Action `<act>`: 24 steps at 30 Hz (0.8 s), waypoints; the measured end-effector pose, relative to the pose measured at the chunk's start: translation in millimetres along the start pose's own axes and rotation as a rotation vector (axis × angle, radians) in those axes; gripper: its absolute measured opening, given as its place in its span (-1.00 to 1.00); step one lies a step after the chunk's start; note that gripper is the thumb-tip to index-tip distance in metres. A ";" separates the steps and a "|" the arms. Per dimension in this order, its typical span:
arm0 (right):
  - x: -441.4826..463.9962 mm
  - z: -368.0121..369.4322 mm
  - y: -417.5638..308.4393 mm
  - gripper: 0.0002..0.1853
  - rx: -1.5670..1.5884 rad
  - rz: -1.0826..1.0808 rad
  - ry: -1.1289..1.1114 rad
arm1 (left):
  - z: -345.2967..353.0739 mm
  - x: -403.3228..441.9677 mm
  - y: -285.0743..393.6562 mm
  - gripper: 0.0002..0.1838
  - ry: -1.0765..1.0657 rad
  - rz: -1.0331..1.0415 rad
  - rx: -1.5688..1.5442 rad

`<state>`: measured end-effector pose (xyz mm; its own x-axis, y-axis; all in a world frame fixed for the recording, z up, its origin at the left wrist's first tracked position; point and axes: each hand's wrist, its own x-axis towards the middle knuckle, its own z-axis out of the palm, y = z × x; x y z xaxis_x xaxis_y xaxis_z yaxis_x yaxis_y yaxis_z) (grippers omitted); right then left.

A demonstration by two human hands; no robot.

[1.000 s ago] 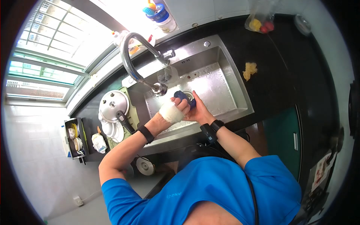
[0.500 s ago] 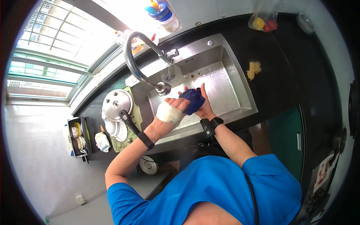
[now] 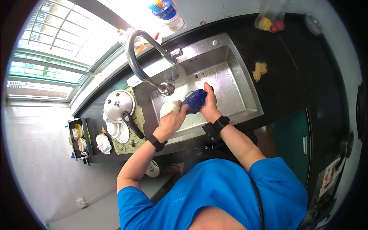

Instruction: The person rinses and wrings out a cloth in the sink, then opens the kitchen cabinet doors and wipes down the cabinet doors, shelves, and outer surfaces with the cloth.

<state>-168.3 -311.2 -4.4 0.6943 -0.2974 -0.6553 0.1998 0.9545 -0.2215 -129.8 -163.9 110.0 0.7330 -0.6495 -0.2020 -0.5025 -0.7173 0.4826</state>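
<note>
Above the stainless steel sink (image 3: 243,76), a dark blue cloth (image 3: 194,102) is stretched between my two hands. My left hand (image 3: 173,119) is closed on its left end, with a white, bandage-like covering (image 3: 169,108) over part of the hand. On the other side, my right hand (image 3: 209,104) has its fingers wrapped round the cloth's right end, partly hidden by it. The curved faucet (image 3: 167,89) hangs just beyond my left hand. Drops of water and a few small brown bits show on the sink floor.
Left of the sink, a pressure cooker lid (image 3: 119,104) and white dishes (image 3: 119,132) rest on a green mat (image 3: 138,115). A yellow scrubbing sponge (image 3: 260,71) lies on the right counter, with a plastic bag of fruit (image 3: 270,23) behind. A blue-lidded jar (image 3: 172,19) stands by the window.
My hands have moved apart, drawing the cloth out between them. The left hand has turned and shifted lower; the right hand's fingers have closed over the cloth.
</note>
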 end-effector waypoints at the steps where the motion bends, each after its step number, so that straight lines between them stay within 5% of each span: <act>1: 7.1 -1.8 2.8 -0.71 0.008 -0.029 0.029 | 1.0 0.8 0.4 -0.57 -0.003 -0.001 0.000; 9: 21.5 -10.5 6.1 -0.66 -0.145 -0.157 0.109 | 18.7 19.6 -21.8 -0.56 -0.236 -0.281 -0.186; 24: 14.6 -20.6 14.2 -0.66 -0.401 -0.256 0.017 | 44.7 25.7 -52.8 -0.55 -0.369 -0.384 -0.351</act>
<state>-169.6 -302.5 -31.9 0.6456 -0.5253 -0.5542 0.0780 0.7674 -0.6364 -104.9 -154.0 41.3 0.5936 -0.4517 -0.6660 -0.0098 -0.8316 0.5553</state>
